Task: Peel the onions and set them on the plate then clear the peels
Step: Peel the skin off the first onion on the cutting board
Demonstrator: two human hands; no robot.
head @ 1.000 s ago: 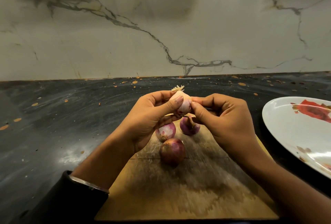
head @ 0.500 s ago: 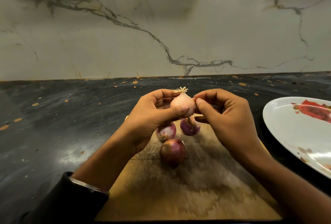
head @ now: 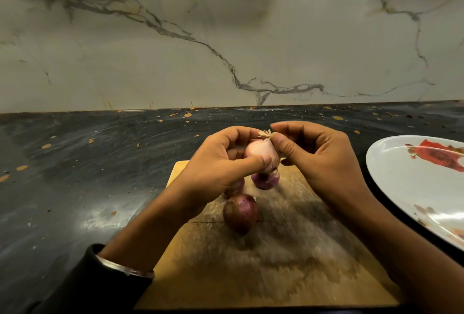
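Note:
My left hand [head: 221,163] holds a pale pink onion [head: 258,151] above the wooden cutting board [head: 288,263], thumb across its front. My right hand [head: 316,158] pinches the dry root tuft [head: 265,134] at the onion's top. On the board lie three more onions: a dark red one [head: 240,213] nearest me, a purple one [head: 266,181] just under the held onion, and one [head: 236,189] mostly hidden behind my left hand. The white plate with a red flower print [head: 401,183] sits at the right.
The board lies on a dark speckled countertop [head: 100,175] that meets a white marble wall [head: 226,50] behind. The plate's rim comes close to my right wrist. A black sleeve and a metal bangle [head: 120,266] are on my left forearm.
Both hands lifted the pale onion slightly. My right fingers moved from the onion's side up to its root tuft and now pinch it.

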